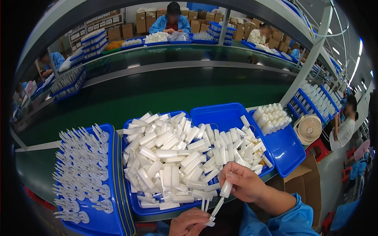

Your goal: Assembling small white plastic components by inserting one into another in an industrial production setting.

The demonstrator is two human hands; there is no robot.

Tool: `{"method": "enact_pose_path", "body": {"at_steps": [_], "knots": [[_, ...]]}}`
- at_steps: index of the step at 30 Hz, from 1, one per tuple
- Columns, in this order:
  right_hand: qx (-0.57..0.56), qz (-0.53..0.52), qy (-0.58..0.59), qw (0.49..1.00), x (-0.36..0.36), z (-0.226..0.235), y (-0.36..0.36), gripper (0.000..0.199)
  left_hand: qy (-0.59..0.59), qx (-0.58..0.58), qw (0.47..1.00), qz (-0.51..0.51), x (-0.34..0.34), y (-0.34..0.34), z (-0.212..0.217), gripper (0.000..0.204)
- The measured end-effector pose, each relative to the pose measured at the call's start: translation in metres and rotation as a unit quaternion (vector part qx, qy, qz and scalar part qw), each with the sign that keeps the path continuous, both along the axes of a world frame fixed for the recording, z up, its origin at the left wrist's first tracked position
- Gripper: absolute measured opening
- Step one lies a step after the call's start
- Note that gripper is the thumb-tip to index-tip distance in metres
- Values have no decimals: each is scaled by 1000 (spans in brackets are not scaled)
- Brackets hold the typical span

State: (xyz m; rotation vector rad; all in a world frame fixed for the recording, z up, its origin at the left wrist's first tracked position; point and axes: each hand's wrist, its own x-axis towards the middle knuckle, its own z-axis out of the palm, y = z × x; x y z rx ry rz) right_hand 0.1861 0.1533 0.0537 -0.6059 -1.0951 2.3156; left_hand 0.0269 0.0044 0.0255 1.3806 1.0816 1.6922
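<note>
My right hand (pixel 245 183) pinches a white plastic tube (pixel 226 189), held tilted at the near edge of the trays. Just below it, a white pronged plastic piece (pixel 216 209) is gripped by my left hand (pixel 190 222). One of its thin prongs points up to the lower end of the tube; whether it goes inside I cannot tell. In front of my hands, a blue tray (pixel 136 207) is heaped with white tubes (pixel 167 151) that have clear ends. More tubes (pixel 228 147) fill a second blue tray (pixel 212 112) to its right.
At the left, stacked blue trays (pixel 118 188) carry standing pronged pieces (pixel 80 169). A blue tray (pixel 285 151) at the right holds bundled white tubes (pixel 271 118) beside a round fan (pixel 307 129). Beyond runs a green conveyor belt (pixel 157 92); people sit across it. An open cardboard box (pixel 303 179) stands at the right.
</note>
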Motion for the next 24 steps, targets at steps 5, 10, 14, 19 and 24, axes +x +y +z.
{"method": "enact_pose_path", "body": {"at_steps": [5, 10, 14, 19, 24], "knots": [[23, -27, -38, 999, 0, -3, -2, 18, -33, -18, 999, -11, 1, -1, -6, 8], [39, -26, -68, 997, 3, -2, -1, 16, -59, -37, 997, -20, 0, 0, -7, 7], [363, -27, -234, 901, 5, 4, -2, 16, -20, -16, 999, -23, -4, 5, -6, 7], [376, 30, -257, 890, 8, 21, -7, 16, -9, 5, 999, -43, -9, 6, -9, 6], [381, 90, -221, 893, 5, 22, -12, 12, 49, 41, 997, -48, -16, 3, -5, 6]]}}
